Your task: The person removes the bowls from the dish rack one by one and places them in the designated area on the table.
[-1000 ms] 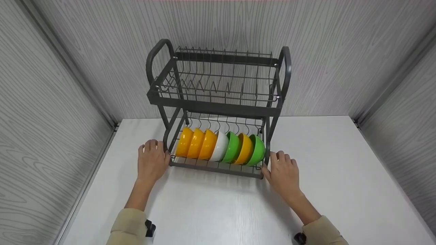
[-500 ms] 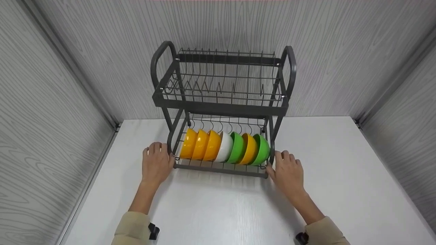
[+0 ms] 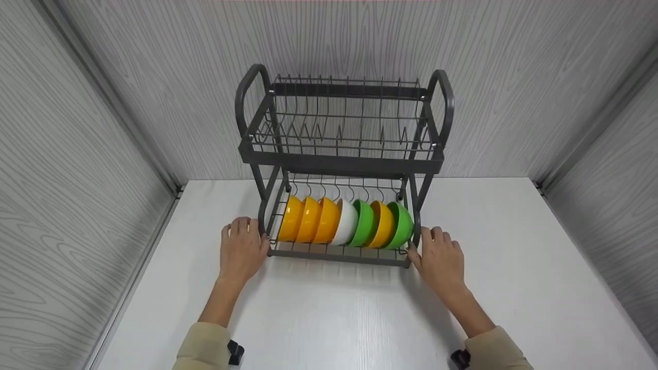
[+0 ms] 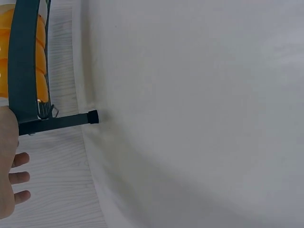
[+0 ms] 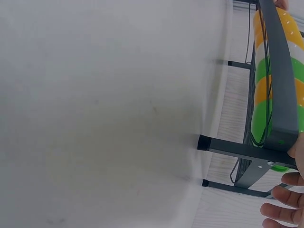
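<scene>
A dark two-tier dish rack (image 3: 339,163) stands in front of the back wall. Leaning in a row on its lower tier are several bowls: orange ones (image 3: 308,221), a white one (image 3: 345,223) and green ones (image 3: 401,226). My left hand (image 3: 242,250) grips the rack's lower front left corner, thumb at the front and fingers along the outer side. At the opposite front corner, my right hand (image 3: 439,259) holds the rack the same way. In the right wrist view, the right thumb meets the rack's front bar (image 5: 280,71), and the other fingers spread below it.
The upper tier of the rack holds only its own wire dividers (image 3: 339,133). Grey wood-patterned panels (image 3: 92,180) wall in the white table (image 3: 339,313) on the left, right and back.
The dish rack and its bowls have shifted to the right in the head view, and both hands have moved along with it. Their hold looks the same.
</scene>
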The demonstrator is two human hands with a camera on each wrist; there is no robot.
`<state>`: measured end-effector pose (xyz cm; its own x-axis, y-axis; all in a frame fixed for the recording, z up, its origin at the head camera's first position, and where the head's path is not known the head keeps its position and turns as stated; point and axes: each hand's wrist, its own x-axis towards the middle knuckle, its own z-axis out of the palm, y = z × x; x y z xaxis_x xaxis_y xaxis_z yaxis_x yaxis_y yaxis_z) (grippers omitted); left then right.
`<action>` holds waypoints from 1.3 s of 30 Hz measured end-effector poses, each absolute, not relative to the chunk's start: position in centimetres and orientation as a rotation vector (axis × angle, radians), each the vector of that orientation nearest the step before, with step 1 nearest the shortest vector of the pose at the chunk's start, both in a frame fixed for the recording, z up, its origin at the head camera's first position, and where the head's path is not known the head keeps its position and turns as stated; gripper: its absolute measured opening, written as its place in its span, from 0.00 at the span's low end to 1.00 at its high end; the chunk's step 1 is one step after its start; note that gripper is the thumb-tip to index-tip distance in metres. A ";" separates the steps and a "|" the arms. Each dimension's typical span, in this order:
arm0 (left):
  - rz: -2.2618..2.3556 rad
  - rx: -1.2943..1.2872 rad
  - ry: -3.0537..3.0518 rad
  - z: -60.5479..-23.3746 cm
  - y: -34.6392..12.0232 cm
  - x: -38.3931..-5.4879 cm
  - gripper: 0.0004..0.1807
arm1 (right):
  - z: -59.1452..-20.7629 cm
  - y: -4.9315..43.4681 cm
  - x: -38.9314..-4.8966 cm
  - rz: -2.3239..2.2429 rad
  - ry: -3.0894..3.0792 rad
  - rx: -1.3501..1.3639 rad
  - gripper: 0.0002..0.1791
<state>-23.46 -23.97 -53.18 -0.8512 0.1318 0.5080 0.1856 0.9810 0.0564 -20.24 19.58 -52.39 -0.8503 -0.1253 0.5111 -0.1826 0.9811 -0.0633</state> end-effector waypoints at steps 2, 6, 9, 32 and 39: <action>-0.145 -0.235 -2.595 -53.2 -24.1 -23.5 0.19 | -52.3 19.4 -20.2 0.155 -2.617 0.202 0.24; -0.153 -0.253 -2.599 -53.3 -24.2 -23.6 0.19 | -52.2 19.2 -20.0 0.170 -2.643 0.176 0.24; -0.150 -0.265 -2.607 -53.4 -24.3 -23.7 0.19 | -52.2 19.1 -20.0 0.170 -2.648 0.160 0.24; -0.158 -0.318 -2.616 -53.1 -24.4 -23.5 0.20 | -52.9 18.6 -19.9 0.201 -2.593 0.103 0.21; -0.148 -0.325 -2.615 -52.9 -24.6 -23.4 0.20 | -52.8 18.6 -20.1 0.242 -2.650 0.085 0.23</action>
